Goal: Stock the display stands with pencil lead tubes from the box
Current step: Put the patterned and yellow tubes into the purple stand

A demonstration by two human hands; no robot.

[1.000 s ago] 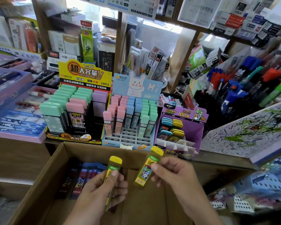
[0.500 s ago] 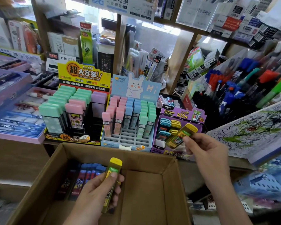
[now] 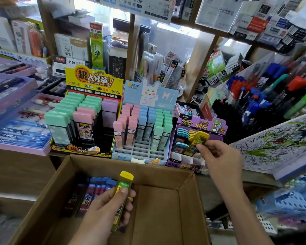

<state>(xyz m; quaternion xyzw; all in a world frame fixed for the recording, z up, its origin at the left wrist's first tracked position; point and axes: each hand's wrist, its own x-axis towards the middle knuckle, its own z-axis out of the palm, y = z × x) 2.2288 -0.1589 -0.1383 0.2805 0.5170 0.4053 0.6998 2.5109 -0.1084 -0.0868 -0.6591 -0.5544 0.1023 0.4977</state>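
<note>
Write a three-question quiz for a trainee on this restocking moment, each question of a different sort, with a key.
1. Multiple choice: at which stand does the right hand hold its yellow-capped tube? A) the yellow stand B) the blue rabbit stand C) the purple stand
2. True or false: the left hand is empty.
3. Fill in: the row of tubes in the cardboard box has ___ caps.

Key: 1 C. 2 False: it grips a second yellow-capped tube over the box. 3 Blue.
</note>
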